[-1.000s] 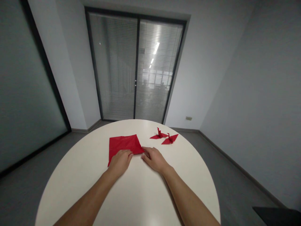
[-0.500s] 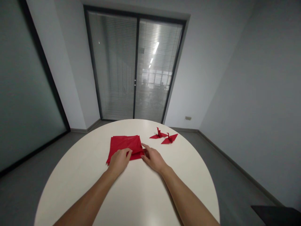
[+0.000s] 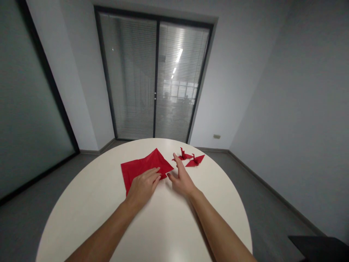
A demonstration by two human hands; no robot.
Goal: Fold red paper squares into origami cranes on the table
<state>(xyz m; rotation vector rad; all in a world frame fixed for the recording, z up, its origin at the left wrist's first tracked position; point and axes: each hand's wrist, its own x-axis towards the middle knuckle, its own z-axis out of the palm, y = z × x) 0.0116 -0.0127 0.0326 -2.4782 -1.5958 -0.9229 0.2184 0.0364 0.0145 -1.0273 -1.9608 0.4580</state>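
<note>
Near the middle of the round white table [image 3: 163,225], the left hand [image 3: 143,185] lies flat, fingers close together, pressing the near corner of the thin red square paper [image 3: 141,165]. The right hand [image 3: 181,180] stands open on its edge just beside it, fingers stretched, gripping nothing. Pinned by one palm only, the paper may skew on the smooth tabletop, and the right hand could brush the two small red folded-paper cranes [image 3: 188,158] nearer the table's far edge.
</note>
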